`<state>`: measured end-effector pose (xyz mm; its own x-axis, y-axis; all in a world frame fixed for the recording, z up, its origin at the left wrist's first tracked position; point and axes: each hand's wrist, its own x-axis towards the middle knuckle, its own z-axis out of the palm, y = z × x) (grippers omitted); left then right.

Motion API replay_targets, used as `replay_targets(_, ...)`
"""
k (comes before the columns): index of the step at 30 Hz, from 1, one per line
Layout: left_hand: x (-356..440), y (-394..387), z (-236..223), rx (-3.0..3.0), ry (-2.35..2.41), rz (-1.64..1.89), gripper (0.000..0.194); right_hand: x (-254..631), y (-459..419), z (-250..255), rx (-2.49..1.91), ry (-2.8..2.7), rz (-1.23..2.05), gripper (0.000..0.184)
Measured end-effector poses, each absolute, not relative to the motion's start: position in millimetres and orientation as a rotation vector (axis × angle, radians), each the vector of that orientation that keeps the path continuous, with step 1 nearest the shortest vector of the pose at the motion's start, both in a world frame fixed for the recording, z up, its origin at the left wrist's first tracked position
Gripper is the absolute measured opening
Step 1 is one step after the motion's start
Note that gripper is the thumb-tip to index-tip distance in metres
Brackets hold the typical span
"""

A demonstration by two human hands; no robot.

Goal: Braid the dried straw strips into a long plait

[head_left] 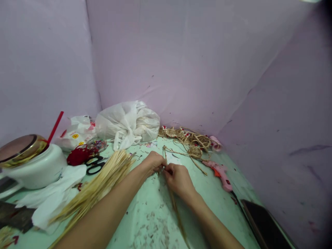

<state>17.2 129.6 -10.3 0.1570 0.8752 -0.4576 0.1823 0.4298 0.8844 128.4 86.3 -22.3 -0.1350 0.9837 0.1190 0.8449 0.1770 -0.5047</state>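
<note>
Near the middle of the table my left hand (155, 162) and my right hand (178, 175) meet, their fingertips pinched close together on a braided straw cord (176, 211). One end of the cord rises just beyond my fingers, while loose strands trail down toward the table's near edge between my forearms. The exact spot gripped is partly hidden by the fingers. Left of my left forearm lies a bundle of pale dried straw strips (103, 186). To the right of my right hand rests a pink glue gun (221, 174) with an orange trigger.
Black-handled scissors (95, 166), red yarn (78, 155) and a white mug (49, 166) with a lid stand left. A white plastic bag (129, 121) sits at the back, beside coiled braided cord (194, 138). A dark phone-like slab (264, 224) lies front right on the green table (150, 214).
</note>
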Motion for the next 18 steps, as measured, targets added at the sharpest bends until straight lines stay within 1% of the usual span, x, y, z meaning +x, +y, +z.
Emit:
replay_targets(3,16,129,-9,1.059,1.356,0.692,0.018,133,92,-21,-1.726,-1.956,0.506,0.017)
replay_targets(6,12,131,-11,1.069,1.303,0.633,0.012,141,107,-16,-1.748,-1.728,0.473,0.018)
replay_targets(7,11,132,-12,1.078,1.282,0.614,0.01,142,112,-16,-1.748,-1.673,0.522,0.017)
replay_targets(8,10,132,-14,1.087,1.268,0.603,0.008,142,117,-16,-1.744,-1.635,0.641,0.016)
replay_targets(11,10,132,-16,1.114,1.281,0.607,0.005,139,124,-21,-1.679,-1.473,1.207,0.019)
replay_targets(12,11,132,-16,1.131,1.293,0.614,0.006,137,125,-24,-1.654,-1.417,1.331,0.019)
replay_targets(14,13,131,-16,1.181,1.307,0.621,0.01,137,126,-30,-1.612,-1.374,1.422,0.017)
replay_targets(16,14,131,-17,1.241,1.32,0.619,0.012,139,127,-35,-1.563,-1.413,1.417,0.016)
replay_targets(18,14,132,-19,1.295,1.349,0.605,0.01,142,128,-39,-1.512,-1.456,1.42,0.015)
